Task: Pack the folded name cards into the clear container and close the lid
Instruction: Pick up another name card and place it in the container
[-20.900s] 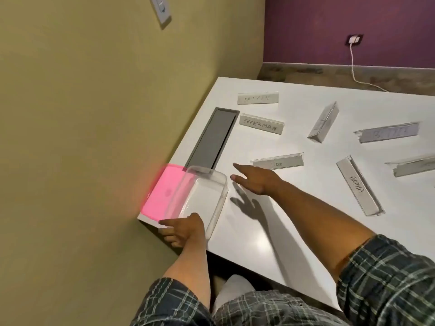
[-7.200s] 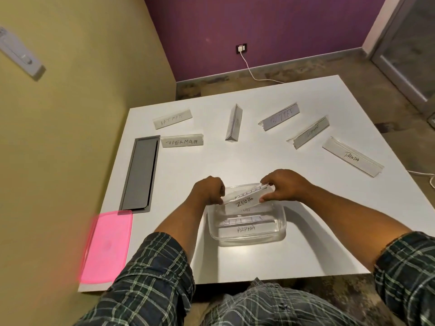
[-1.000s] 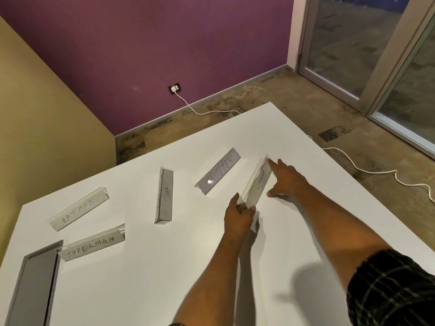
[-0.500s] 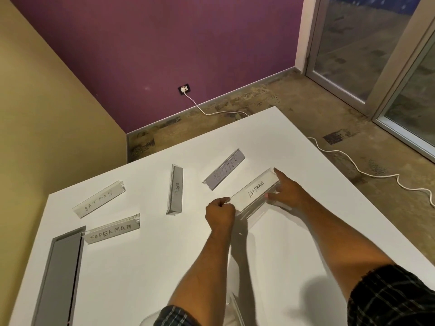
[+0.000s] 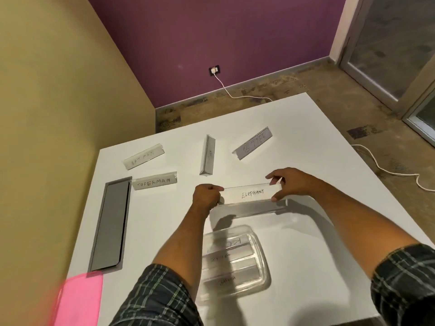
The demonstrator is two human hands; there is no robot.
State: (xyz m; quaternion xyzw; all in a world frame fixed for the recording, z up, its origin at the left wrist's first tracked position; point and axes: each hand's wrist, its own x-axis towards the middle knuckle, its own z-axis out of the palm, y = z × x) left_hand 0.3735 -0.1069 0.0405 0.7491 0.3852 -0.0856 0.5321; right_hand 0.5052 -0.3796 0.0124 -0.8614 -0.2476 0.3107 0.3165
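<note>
Both hands hold the name card marked ELEPHANT (image 5: 251, 193) level above the white table (image 5: 294, 142). My left hand (image 5: 207, 196) grips its left end and my right hand (image 5: 286, 183) pinches its right end. Nearer to me the clear container (image 5: 259, 262) stands open with several folded cards lying inside. The pink lid (image 5: 78, 300) lies at the table's near left corner. On the table stay the cards BATMAN (image 5: 143, 156), SUPERMAN (image 5: 154, 181), an upright tent-shaped card (image 5: 207, 154) and a card that reads BUTTER (image 5: 253, 143).
A grey cable hatch (image 5: 110, 223) is set into the table along its left edge, close to the beige wall. A white cable (image 5: 386, 169) runs across the floor beyond the table's right side.
The ELEPHANT card has come up off the table and toward me, turned level between both hands. The view has tilted down, so the container and pink lid now show.
</note>
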